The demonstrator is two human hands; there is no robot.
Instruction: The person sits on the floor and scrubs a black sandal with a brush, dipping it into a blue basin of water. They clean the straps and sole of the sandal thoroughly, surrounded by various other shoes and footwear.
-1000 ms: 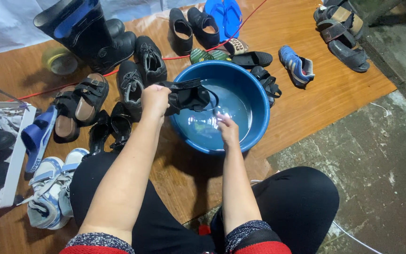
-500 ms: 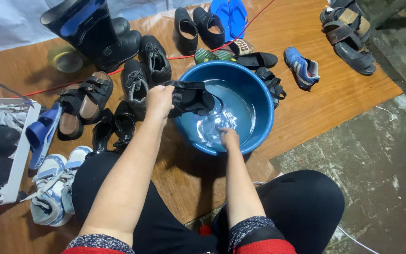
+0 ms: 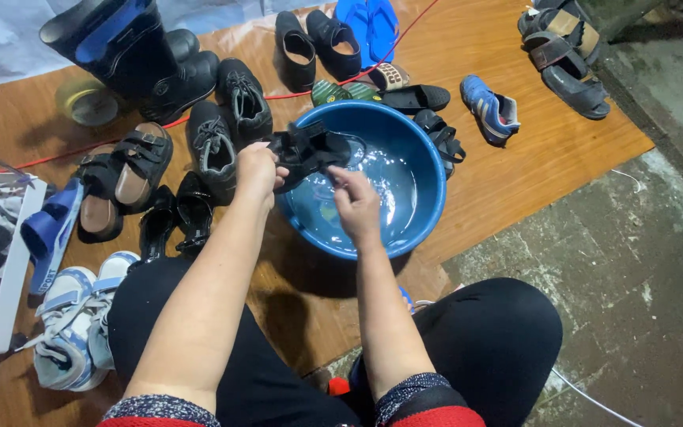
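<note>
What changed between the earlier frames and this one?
The right hand came up out of the water in the blue basin and moved to the black sandal, apparently touching it. The left hand kept holding the sandal over the basin's rim. The shoes around the basin stayed put.

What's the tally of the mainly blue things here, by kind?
Basin: 1
Flip-flops: 2
Sneaker: 1
Slide sandal: 1
Total: 5
Not counted: the black sandal that the left hand holds over the basin.
</note>
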